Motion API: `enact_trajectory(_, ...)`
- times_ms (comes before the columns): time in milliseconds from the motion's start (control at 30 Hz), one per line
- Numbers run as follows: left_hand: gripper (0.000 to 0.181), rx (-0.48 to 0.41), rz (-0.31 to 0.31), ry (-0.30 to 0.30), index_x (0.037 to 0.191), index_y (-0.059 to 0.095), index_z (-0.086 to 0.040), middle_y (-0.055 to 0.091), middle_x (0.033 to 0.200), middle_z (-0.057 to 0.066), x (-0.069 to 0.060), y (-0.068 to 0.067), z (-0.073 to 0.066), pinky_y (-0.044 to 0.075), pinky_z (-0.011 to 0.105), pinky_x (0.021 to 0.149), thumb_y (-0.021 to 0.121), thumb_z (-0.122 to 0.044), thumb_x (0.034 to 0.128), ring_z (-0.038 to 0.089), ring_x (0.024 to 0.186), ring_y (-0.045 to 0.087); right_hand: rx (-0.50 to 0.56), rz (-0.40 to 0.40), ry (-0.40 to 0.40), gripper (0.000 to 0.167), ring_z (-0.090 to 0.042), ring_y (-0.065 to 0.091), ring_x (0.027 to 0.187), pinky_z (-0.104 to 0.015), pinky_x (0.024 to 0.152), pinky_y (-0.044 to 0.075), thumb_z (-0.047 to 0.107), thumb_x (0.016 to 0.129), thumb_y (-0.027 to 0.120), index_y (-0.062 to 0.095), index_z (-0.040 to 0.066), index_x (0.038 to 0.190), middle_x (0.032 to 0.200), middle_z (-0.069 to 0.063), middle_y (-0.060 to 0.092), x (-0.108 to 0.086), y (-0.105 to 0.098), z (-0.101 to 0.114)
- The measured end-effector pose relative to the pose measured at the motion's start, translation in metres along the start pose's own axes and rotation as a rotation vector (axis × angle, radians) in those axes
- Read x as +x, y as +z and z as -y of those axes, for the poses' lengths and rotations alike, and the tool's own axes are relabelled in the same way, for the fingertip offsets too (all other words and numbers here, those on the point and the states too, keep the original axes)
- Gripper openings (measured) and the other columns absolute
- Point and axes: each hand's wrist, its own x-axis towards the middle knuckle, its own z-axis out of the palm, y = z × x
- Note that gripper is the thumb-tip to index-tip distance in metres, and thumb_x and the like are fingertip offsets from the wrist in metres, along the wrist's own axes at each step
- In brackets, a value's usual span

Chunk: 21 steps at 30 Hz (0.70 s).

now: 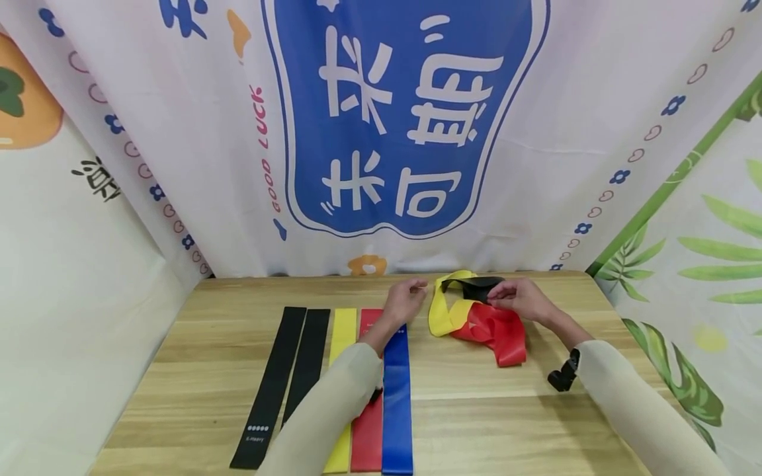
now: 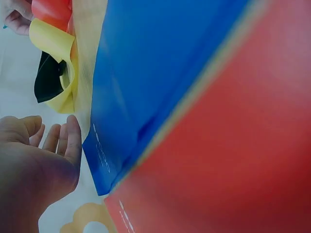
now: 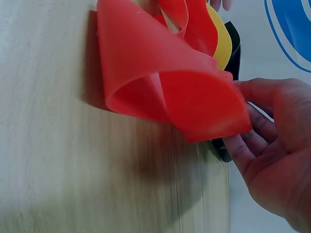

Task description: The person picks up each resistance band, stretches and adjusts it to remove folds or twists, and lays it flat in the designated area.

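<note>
The red band [image 1: 507, 337] looks light, limp: take an edge. Left hand [image 1: 405, 303] loose, empty; whether right hand [image 1: 521, 299] pinches, I can't tell

Curtained-off booth, though in what building cannot be told: a wooden table [image 1: 196, 370] enclosed on three sides by white cloth [image 1: 536, 218] printed with leaves [image 1: 729, 248], small flowers [image 1: 674, 105], Chinese lettering [image 1: 358, 79] and "GOOD LUCK" [image 1: 262, 122].

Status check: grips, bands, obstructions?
Left grip empty. Right grip at the heaped red, yellow and black bands, hold unclear. Left sleeve over the flat bands.
</note>
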Motion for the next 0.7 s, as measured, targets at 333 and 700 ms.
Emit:
enact_trajectory(333, 0.038, -0.066, 0.028, -0.048, 0.145, 0.064, -0.009, 0.065, 0.146, 0.009, 0.008, 0.014, -0.008, 0.054, 0.036, 0.108, 0.060, -0.006, 0.1073, 0.026, 0.131, 0.064, 0.002, 0.019, -0.030, 0.016, -0.019, 0.077, 0.086, -0.017, 0.079, 0.058, 0.001, 0.091, 0.081, 0.077, -0.004, 0.106, 0.096, -0.013, 0.079, 0.009, 0.011, 0.002)
enact_trajectory(700, 0.042, -0.033, 0.031, -0.039, 0.147, 0.063, -0.011, 0.064, 0.147, 0.007, 0.015, 0.025, -0.011, 0.053, 0.036, 0.109, 0.060, -0.001, 0.1062, 0.025, 0.132, 0.063, -0.070, -0.020, -0.035, 0.012, -0.019, 0.066, 0.082, -0.022, 0.071, 0.054, 0.006, 0.091, 0.082, 0.081, 0.002, 0.103, 0.095, -0.010, 0.079, 0.011, 0.020, 0.003)
